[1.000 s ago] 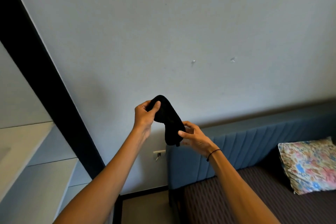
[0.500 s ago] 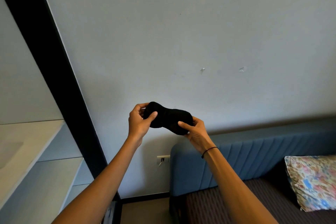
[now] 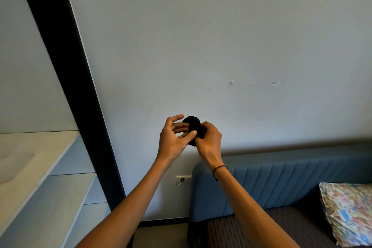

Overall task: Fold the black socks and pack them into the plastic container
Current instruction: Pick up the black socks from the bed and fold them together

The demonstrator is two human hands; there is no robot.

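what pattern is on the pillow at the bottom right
A multicoloured floral print, on the pillow in the head view, the only view.

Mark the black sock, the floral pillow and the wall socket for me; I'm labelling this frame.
black sock (image 3: 192,123), head view, on the bunched top above the fingers.
floral pillow (image 3: 349,212), head view, on its patterned face.
wall socket (image 3: 183,179), head view, on its white plate.
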